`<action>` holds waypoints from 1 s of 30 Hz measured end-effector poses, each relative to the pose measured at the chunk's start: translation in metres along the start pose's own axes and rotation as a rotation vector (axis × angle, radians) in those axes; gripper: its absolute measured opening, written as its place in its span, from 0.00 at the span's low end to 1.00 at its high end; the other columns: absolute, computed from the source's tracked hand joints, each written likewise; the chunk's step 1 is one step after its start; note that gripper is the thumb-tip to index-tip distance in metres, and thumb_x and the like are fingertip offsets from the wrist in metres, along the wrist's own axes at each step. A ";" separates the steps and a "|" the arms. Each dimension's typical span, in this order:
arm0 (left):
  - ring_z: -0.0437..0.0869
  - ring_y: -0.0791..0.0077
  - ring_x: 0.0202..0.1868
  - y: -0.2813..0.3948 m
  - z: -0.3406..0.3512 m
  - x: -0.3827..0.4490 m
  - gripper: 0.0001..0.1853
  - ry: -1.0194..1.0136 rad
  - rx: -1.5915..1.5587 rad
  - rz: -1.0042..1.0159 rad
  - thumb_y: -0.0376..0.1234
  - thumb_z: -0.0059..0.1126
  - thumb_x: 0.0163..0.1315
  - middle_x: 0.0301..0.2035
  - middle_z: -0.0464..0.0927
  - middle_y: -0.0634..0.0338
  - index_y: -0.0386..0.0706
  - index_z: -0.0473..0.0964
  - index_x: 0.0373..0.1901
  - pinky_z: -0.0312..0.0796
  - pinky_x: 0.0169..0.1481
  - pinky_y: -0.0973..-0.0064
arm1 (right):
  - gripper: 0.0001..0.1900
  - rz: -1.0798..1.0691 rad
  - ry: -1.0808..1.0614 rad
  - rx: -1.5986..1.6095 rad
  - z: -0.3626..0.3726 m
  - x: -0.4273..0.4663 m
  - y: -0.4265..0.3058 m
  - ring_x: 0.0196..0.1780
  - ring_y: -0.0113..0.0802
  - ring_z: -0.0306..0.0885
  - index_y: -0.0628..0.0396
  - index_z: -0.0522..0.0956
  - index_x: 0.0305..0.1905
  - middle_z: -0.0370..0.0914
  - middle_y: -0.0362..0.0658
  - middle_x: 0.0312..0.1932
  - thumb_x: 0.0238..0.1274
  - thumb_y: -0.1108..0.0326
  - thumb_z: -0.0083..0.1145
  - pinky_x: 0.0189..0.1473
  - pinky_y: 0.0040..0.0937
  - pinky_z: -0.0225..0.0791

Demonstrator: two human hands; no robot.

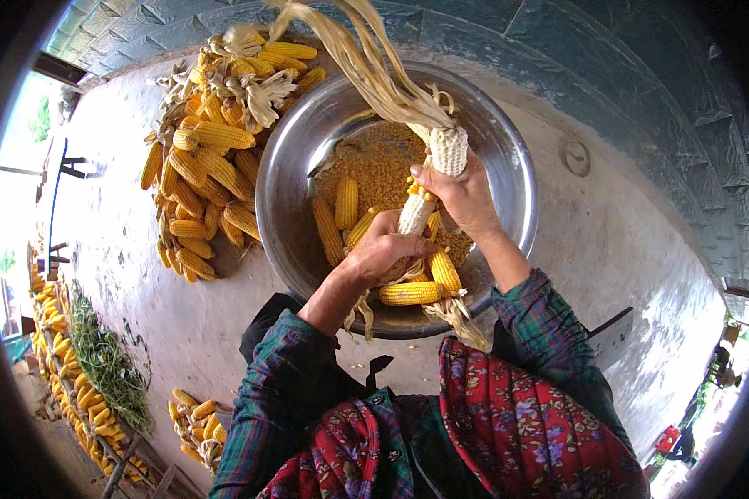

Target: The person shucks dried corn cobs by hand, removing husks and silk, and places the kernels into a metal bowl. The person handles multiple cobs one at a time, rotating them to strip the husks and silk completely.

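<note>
My right hand grips a whitish corn cob, stripped of kernels at its upper end. Long dry husks trail from that end towards the top of the view. Just below, my left hand is closed around a pale stripped cob length. A few yellow kernels cling between the two hands. My fingers hide whether both pale lengths belong to one cob. Both hands are over a wide metal basin. Loose kernels cover its bottom, and several yellow ears lie inside.
Left of the basin, a large heap of corn ears rests on the concrete floor. A smaller pile lies near my left elbow. Further left are green stalks and a long row of ears. A dark panelled surface borders the far side.
</note>
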State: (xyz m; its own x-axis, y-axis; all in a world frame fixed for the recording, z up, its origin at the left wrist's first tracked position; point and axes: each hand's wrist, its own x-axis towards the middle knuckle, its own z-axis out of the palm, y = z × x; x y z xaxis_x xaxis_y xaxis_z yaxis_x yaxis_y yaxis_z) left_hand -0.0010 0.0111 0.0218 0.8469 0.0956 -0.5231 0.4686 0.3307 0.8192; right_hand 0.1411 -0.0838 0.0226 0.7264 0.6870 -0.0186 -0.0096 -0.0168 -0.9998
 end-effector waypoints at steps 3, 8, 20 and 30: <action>0.81 0.69 0.38 0.013 0.005 -0.009 0.23 0.111 -0.015 0.020 0.34 0.65 0.53 0.33 0.80 0.58 0.35 0.73 0.49 0.71 0.46 0.76 | 0.18 0.121 -0.024 0.139 -0.006 0.003 0.002 0.41 0.25 0.79 0.58 0.77 0.51 0.81 0.38 0.39 0.55 0.69 0.68 0.44 0.27 0.74; 0.84 0.46 0.33 -0.016 0.009 0.006 0.26 0.577 1.093 0.293 0.34 0.58 0.54 0.28 0.81 0.44 0.34 0.65 0.54 0.76 0.37 0.55 | 0.23 0.263 -0.097 0.246 0.005 0.002 -0.013 0.46 0.28 0.78 0.57 0.78 0.53 0.80 0.36 0.43 0.52 0.64 0.70 0.50 0.27 0.70; 0.78 0.72 0.36 0.005 0.007 -0.009 0.26 0.082 -0.016 0.026 0.32 0.64 0.50 0.35 0.77 0.59 0.32 0.72 0.52 0.71 0.44 0.74 | 0.16 0.167 -0.020 0.027 -0.010 0.007 0.008 0.46 0.29 0.79 0.55 0.78 0.50 0.81 0.37 0.46 0.57 0.66 0.66 0.51 0.30 0.73; 0.78 0.75 0.37 0.006 -0.008 -0.016 0.23 0.046 -0.186 0.115 0.30 0.61 0.50 0.37 0.79 0.59 0.33 0.75 0.50 0.71 0.44 0.77 | 0.29 0.199 -0.122 0.572 -0.036 0.008 -0.024 0.57 0.36 0.78 0.51 0.70 0.65 0.77 0.41 0.55 0.58 0.64 0.67 0.58 0.42 0.74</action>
State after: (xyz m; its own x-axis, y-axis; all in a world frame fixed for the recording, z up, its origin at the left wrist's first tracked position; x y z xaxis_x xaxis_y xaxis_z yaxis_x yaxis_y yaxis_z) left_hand -0.0135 0.0188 0.0334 0.8777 0.1847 -0.4421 0.3109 0.4825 0.8188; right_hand 0.1721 -0.1040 0.0467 0.5897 0.7891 -0.1718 -0.5283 0.2159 -0.8212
